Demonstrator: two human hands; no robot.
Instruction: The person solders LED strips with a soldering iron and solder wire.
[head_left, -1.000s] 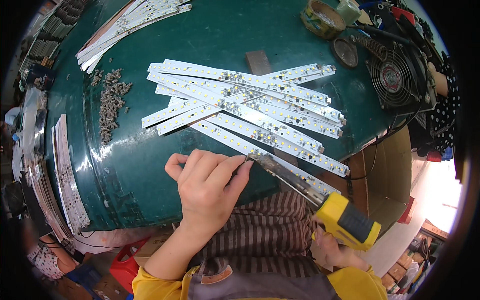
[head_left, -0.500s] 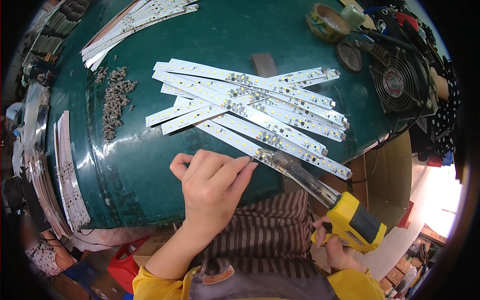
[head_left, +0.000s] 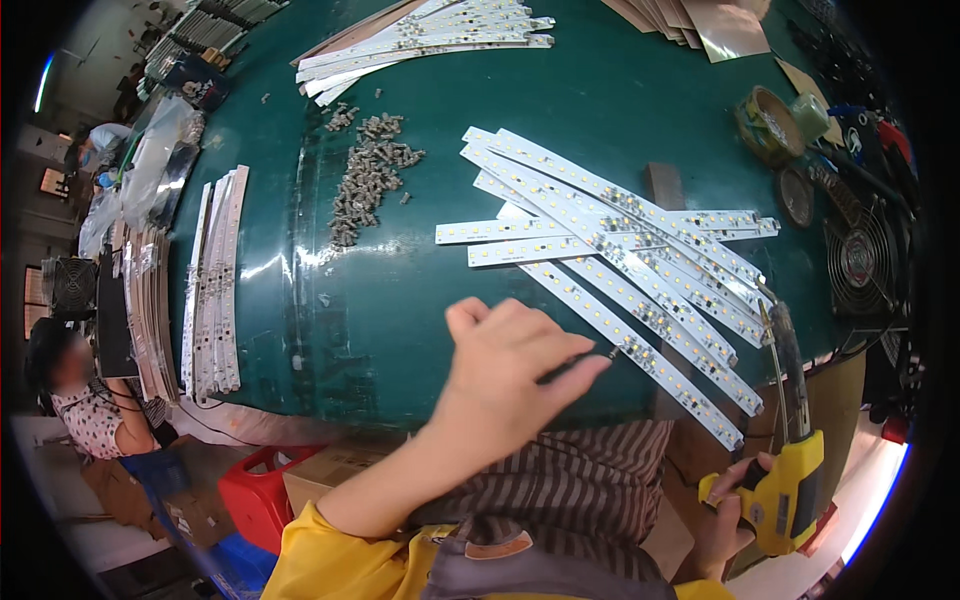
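Several white LED strips (head_left: pixel 570 295) lie crossed in a loose stack on the green table (head_left: pixel 400 340). Over the front strip, my left hand (head_left: pixel 505 375) is closed in a pinch, its thumb and forefinger on a small grey piece (head_left: pixel 614 353). That piece is too small to make out fully. My right hand (head_left: pixel 725 510) grips a yellow and black soldering gun (head_left: pixel 793 495) by its handle, a finger at the trigger. The gun points away from me, its tip beside the right ends of the upper strips.
Small grey metal parts (head_left: pixel 370 175) are heaped left of the stack. More LED strips (head_left: pixel 215 285) lie at the left and far edge. A fan (head_left: pixel 862 258), a tape roll (head_left: pixel 770 125) and a cardboard box (head_left: pixel 835 400) are at right. Another person (head_left: pixel 100 410) sits at left.
The view has swung left, so the table's things appear farther right. The soldering gun has gone from the front strip's middle to the strips' right ends. My left hand keeps its pinch.
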